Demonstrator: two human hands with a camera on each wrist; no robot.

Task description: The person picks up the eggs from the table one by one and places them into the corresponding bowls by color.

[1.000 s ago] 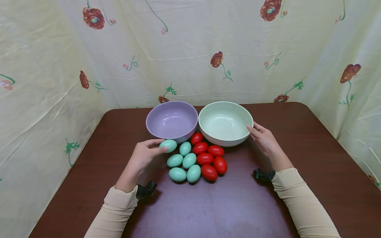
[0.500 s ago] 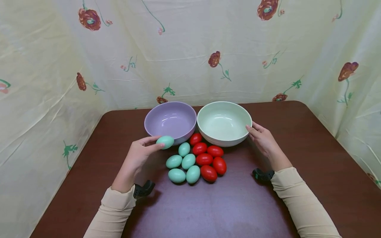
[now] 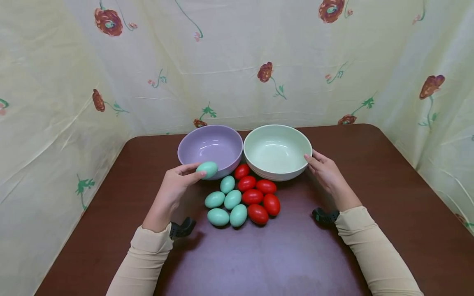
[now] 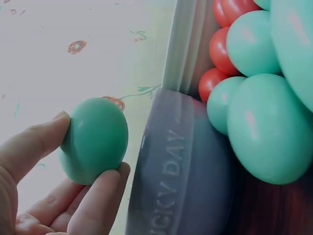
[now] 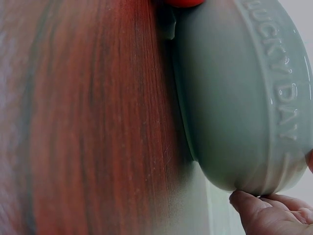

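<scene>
A teal green egg [image 3: 207,169] is pinched between thumb and fingers of my left hand [image 3: 174,187]. It hangs at the near rim of the purple bowl [image 3: 210,144]; the left wrist view has it beside that bowl's outer wall, apart from it. My right hand [image 3: 327,174] grips the right edge of the pale green bowl [image 3: 277,150], thumb at the rim and fingertips [image 5: 240,198] against the outside wall. Neither bowl shows anything inside. Several green eggs [image 3: 233,199] and several red eggs [image 3: 253,196] lie in a cluster in front of the bowls.
Both bowls stand side by side near the far edge of the dark wooden table [image 3: 266,255]. A flowered cloth [image 3: 222,61] hangs behind the table and along its sides. A black wrist device [image 3: 183,227] sits under the left wrist, another [image 3: 326,216] under the right.
My left hand has lifted the green egg from beside the cluster up to the purple bowl's near rim. The right hand stays on the pale green bowl. The head view has shifted slightly.
</scene>
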